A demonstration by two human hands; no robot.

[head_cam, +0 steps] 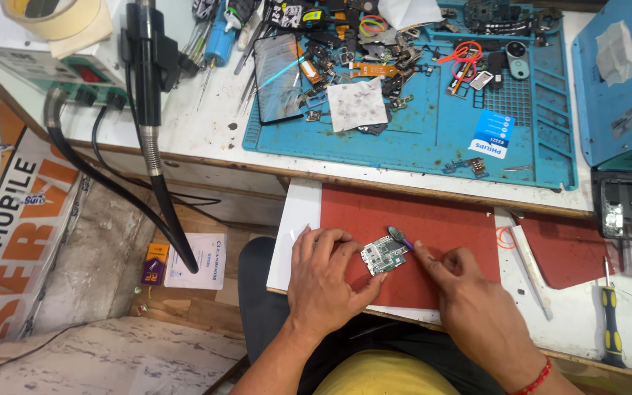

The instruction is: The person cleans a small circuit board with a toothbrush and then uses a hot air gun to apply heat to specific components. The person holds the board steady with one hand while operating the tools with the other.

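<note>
A small green circuit board (383, 255) lies on a red mat (404, 219) on a pull-out white shelf. My left hand (328, 278) rests palm down on the mat, its thumb and fingers pressing the board's left edge. My right hand (461, 287) pinches a thin purple-handled tool (401, 235) whose tip touches the board's upper right corner. A red thread band sits on my right wrist.
A blue work mat (433, 132) above holds several small parts, a dark phone screen (279, 77), a tissue and red rubber bands. A hot-air handle with black hose (149, 88) hangs at left. A blue box (619, 80) stands right; a yellow-black screwdriver (610, 322) lies lower right.
</note>
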